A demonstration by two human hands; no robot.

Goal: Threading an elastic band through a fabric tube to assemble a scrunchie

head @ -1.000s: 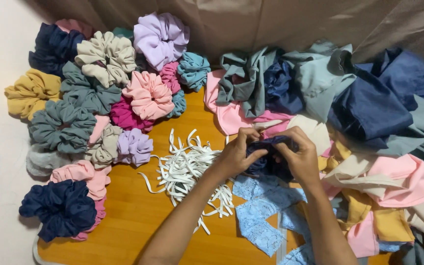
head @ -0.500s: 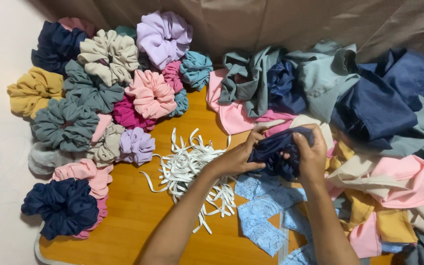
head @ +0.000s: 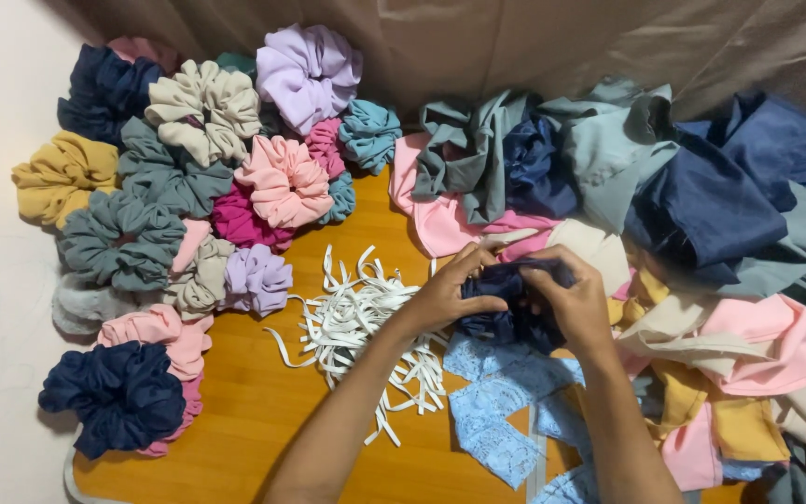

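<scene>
Both hands hold a bunched navy blue fabric piece [head: 506,308] over the wooden table [head: 235,411]. My left hand [head: 445,289] pinches its left side with fingers curled. My right hand [head: 576,299] grips its right side from above. Just left of the hands lies a heap of white elastic strips [head: 356,322]. Under the wrists lie light blue lace fabric pieces [head: 496,411].
Many finished scrunchies fill the left: navy [head: 114,397], pink [head: 282,182], lilac [head: 305,70], mustard [head: 62,177], grey-green [head: 118,238]. A pile of loose fabric tubes in pink, navy, grey-blue and mustard [head: 701,233] covers the right. A brown cloth [head: 515,37] hangs behind.
The hands shifted slightly while working the navy fabric; the bunch looks gathered tighter between the fingers. The view has tilted a little.
</scene>
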